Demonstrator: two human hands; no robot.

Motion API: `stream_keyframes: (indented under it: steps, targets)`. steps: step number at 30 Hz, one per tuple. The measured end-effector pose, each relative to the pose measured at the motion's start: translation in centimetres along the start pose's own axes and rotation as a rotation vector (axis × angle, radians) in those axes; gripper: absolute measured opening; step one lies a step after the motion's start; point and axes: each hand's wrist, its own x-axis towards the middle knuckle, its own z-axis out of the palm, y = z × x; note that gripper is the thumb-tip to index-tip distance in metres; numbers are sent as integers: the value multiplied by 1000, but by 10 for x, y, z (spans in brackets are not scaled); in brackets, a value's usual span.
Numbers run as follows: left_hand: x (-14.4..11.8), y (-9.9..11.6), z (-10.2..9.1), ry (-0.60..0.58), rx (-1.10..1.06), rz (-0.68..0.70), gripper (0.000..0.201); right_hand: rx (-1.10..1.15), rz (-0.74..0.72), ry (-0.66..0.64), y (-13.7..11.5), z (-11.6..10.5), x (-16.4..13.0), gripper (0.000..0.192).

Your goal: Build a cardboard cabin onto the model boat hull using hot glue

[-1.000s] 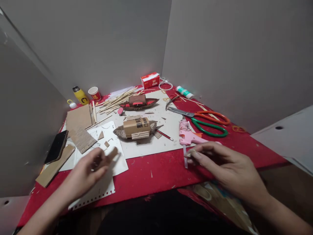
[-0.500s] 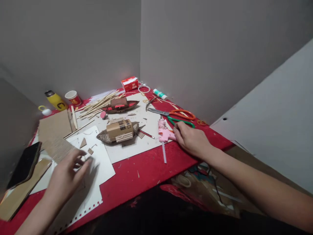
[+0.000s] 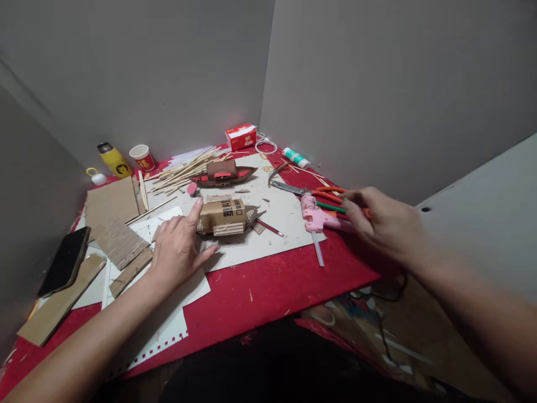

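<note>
My left hand [image 3: 176, 246] is spread open above the white paper [image 3: 168, 308], covering the near end of a cardboard model boat [image 3: 222, 218]. I cannot tell whether its fingers touch the boat. On the right, my right hand [image 3: 377, 221] is slightly blurred, its thumb and forefinger apart with nothing visible between them. Close to its fingertips lies the handle of a pink glue gun [image 3: 314, 215], a clear glue stick [image 3: 318, 249] jutting from it. Scissors [image 3: 289, 187] with orange and green handles lie just behind the gun. A pencil [image 3: 271, 227] rests by the boat.
Behind stands a brown model boat [image 3: 224, 173] beside thin wooden sticks [image 3: 184, 176]. Cardboard pieces [image 3: 121, 246] and a phone [image 3: 65, 260] lie left. A yellow bottle [image 3: 114, 160], paper cup [image 3: 142, 158] and red tissue pack [image 3: 241, 137] line the back.
My left hand has moved right and forward to the boat, uncovering a cardboard strip. My right hand has shifted right, exposing the glue gun's handle. The view has turned slightly left.
</note>
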Motion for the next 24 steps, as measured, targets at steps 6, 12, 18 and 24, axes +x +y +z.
stream_keyframes:
  steps: [6,12,18,24]
  targets:
    - [15,2,1,-75,-75,5,104,455,-160,88,-64,-12,-11,5]
    - [20,-3,7,-61,-200,14,104,670,-302,-37,-103,5,-10,9]
    - [22,-9,10,-79,-273,6,102,692,-348,-83,-115,21,-13,8]
    - [27,-13,17,-134,-442,1,84,711,-300,-141,-118,29,-11,10]
